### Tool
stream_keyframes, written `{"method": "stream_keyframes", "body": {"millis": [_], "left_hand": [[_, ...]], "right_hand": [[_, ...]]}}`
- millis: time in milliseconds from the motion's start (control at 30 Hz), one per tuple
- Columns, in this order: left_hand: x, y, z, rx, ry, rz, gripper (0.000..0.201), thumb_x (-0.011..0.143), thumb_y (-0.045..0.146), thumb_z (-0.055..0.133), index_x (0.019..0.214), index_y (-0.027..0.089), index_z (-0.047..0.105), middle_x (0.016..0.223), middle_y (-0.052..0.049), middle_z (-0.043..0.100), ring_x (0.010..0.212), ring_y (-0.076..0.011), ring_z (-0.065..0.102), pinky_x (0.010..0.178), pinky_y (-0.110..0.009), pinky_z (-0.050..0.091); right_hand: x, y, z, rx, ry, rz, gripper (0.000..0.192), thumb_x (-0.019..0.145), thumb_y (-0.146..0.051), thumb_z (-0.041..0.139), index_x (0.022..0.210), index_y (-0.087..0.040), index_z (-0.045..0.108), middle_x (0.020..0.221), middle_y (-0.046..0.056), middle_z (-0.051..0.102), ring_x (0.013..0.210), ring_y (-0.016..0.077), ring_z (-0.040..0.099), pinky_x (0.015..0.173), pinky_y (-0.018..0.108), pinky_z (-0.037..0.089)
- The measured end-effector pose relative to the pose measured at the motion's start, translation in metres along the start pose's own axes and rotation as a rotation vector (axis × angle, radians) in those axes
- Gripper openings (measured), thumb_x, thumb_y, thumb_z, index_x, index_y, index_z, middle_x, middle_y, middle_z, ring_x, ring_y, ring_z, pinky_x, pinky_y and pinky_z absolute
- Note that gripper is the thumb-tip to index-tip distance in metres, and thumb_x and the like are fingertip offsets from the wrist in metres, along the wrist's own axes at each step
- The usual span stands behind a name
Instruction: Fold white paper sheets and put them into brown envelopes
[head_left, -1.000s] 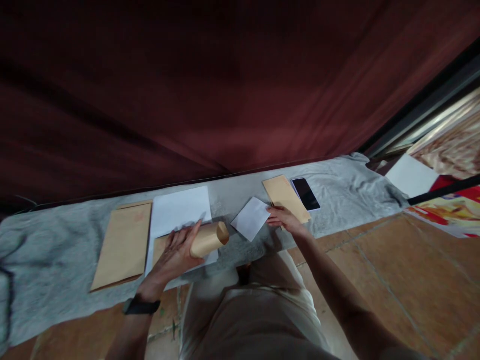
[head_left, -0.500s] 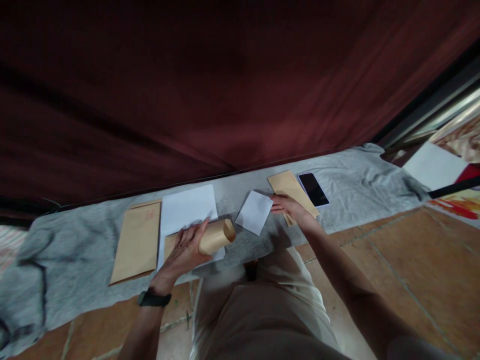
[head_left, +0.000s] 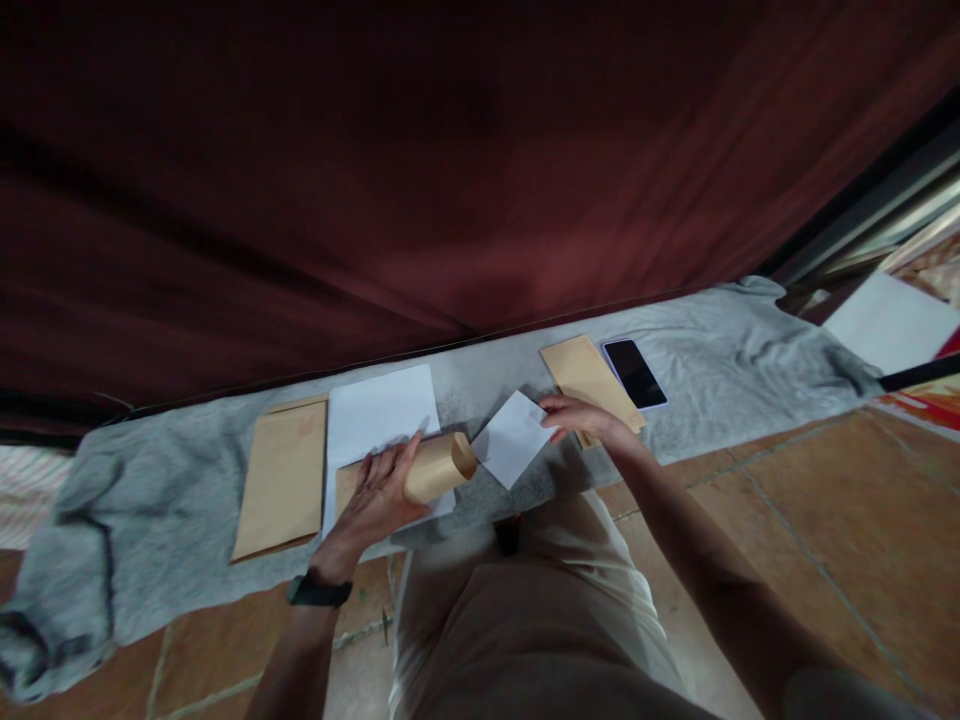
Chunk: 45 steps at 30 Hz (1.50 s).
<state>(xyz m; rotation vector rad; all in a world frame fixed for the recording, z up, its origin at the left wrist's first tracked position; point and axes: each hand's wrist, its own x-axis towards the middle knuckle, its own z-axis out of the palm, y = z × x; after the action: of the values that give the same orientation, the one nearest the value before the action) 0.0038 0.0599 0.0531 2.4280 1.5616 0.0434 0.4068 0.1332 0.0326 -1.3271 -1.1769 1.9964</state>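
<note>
A brown paper envelope [head_left: 431, 470] lies on white sheets, its mouth bulging open toward the right. My left hand [head_left: 382, 497], with a dark band at the wrist, rests over it, thumb and index finger gripping its two long sides. Just right of the mouth is a folded white paper [head_left: 512, 440], one corner near the opening. The fingers of my right hand [head_left: 577, 415] pinch that paper by its right corner. Part of the envelope is hidden under my left hand.
Larger brown envelopes [head_left: 283, 480] lie left of the white sheets [head_left: 382, 405]. Smaller brown envelopes [head_left: 589, 375] and a phone [head_left: 636, 374] are on the right. A grey cloth [head_left: 165, 500] covers the narrow surface, and a dark red curtain [head_left: 450, 200] hangs behind.
The folded white paper has turned slightly, its left corner now close to the envelope's mouth. My right hand has closed more on its corner. The whole view has shifted a little.
</note>
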Motion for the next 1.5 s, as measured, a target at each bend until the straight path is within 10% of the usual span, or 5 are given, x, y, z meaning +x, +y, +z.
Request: {"method": "stream_keyframes", "body": {"millis": [300, 667, 1500], "left_hand": [[0.000, -0.002, 0.007, 0.000, 0.026, 0.014, 0.117, 0.071, 0.038, 0.078, 0.164, 0.023, 0.009, 0.144, -0.016, 0.052, 0.134, -0.0378, 0.049, 0.121, -0.057, 0.024], [0.002, 0.004, 0.014, 0.047, 0.085, 0.005, 0.116, 0.072, 0.039, 0.077, 0.163, 0.019, 0.008, 0.144, -0.019, 0.051, 0.136, -0.0393, 0.047, 0.120, -0.058, 0.025], [0.009, 0.019, -0.001, 0.158, 0.205, 0.023, 0.109, 0.073, 0.036, 0.077, 0.161, 0.016, 0.016, 0.149, -0.023, 0.045, 0.143, -0.0428, 0.037, 0.121, -0.065, 0.013]], "right_hand": [[-0.040, 0.039, 0.019, 0.207, 0.256, -0.141, 0.037, 0.072, -0.037, 0.079, 0.106, -0.021, 0.074, 0.097, 0.003, 0.077, 0.078, 0.0208, 0.071, 0.065, 0.032, 0.063], [-0.036, 0.083, 0.108, 0.394, 0.621, -0.234, 0.050, 0.066, -0.062, 0.081, 0.096, -0.022, 0.074, 0.099, 0.005, 0.074, 0.095, 0.0292, 0.067, 0.071, 0.041, 0.065], [-0.032, 0.048, 0.051, 0.121, 0.111, -0.004, 0.026, 0.073, -0.040, 0.075, 0.073, -0.014, 0.070, 0.063, 0.008, 0.074, 0.049, 0.0151, 0.065, 0.046, 0.021, 0.054]]}}
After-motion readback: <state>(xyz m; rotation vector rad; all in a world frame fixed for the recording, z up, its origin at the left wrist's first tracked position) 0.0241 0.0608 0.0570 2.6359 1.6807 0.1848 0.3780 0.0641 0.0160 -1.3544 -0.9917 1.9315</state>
